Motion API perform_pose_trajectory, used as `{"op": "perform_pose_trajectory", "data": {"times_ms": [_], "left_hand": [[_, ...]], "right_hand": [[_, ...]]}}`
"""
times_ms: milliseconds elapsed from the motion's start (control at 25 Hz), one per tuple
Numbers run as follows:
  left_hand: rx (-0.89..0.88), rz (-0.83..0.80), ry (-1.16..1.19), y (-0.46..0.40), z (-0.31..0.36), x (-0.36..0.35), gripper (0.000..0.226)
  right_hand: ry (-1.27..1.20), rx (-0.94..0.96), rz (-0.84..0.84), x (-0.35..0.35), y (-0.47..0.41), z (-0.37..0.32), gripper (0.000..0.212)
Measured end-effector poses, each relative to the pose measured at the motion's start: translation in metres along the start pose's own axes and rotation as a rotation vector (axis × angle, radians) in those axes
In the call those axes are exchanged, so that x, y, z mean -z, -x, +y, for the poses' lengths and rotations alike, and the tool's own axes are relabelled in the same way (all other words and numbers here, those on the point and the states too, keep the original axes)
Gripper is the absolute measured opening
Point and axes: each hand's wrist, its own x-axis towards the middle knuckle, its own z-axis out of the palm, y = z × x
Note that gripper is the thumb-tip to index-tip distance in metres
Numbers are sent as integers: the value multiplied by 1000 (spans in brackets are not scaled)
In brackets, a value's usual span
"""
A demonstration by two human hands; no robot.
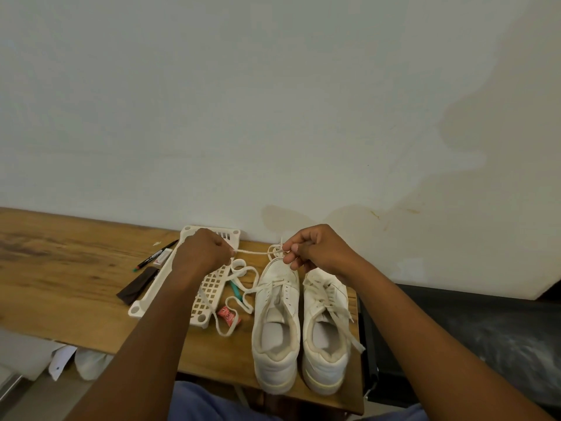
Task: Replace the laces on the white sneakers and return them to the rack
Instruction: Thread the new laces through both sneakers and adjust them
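Two hands pinching one lace (253, 252) taut between them, left hand (202, 250), right hand (315, 249), above left sneaker's (277, 323) toe

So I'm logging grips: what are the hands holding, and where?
Both pinch one lace: left hand one end, right hand near its loops.

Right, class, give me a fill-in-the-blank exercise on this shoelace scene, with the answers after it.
1. Both hands, left hand and right hand, pull a lace taut above the ____ of the two sneakers.
2. The sneakers stand on a ____ table.
3. The rack lies to the ____ of the sneakers.
4. A loose lace lies between the rack and the ____ sneaker.

Answers: toes; wooden; left; left
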Motion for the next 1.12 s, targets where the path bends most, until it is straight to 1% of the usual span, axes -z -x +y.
{"op": "perform_pose_trajectory", "data": {"times_ms": [80,120,160,200,240,280,360,400,560,600,640,720,760,800,880,1000,1080,1120], "left_hand": [[-50,-89,-18,4,7,-3,24],[-117,-115,41,7,11,-4,34],[-196,-145,153,9,15,-6,42],[-268,-192,291,13,20,-7,42],[-316,-257,396,17,25,-8,37],[-354,-319,429,20,30,-8,31],[-408,-384,388,24,35,-13,23],[-422,-377,367,23,36,-16,20],[-421,-274,368,19,32,-19,5],[-408,-242,361,18,32,-19,4],[-390,-198,343,16,31,-20,5],[-357,-122,291,11,28,-22,8],[-336,-116,271,9,27,-23,7],[-321,-137,258,7,27,-25,6],[-316,-222,203,7,28,-31,6],[-305,-350,47,11,31,-39,8],[-294,-391,-8,12,32,-44,9],[-294,-396,-28,12,34,-47,10]], "right_hand": [[-26,-18,-24,-4,-1,-1,23],[-29,-25,-46,-7,-1,-1,24],[-28,-27,-68,-11,0,-2,23],[-25,-25,-81,-14,0,-2,22],[-16,-17,-80,-18,1,-3,20],[-2,-7,-61,-21,2,-5,16],[38,5,-1,-25,2,-6,11],[50,5,21,-27,3,-7,11],[8,-38,11,-28,3,-8,22],[47,-60,15,-28,0,-5,24],[164,-82,38,-28,-2,0,24],[583,-114,87,-30,-4,8,20],[758,-123,97,-34,-4,12,21],[852,-131,90,-39,-3,14,24],[910,-150,35,-49,0,16,26],[921,-179,6,-58,-5,22,35],[902,-211,23,-56,-10,24,38],[878,-227,27,-55,-12,25,35]]}}
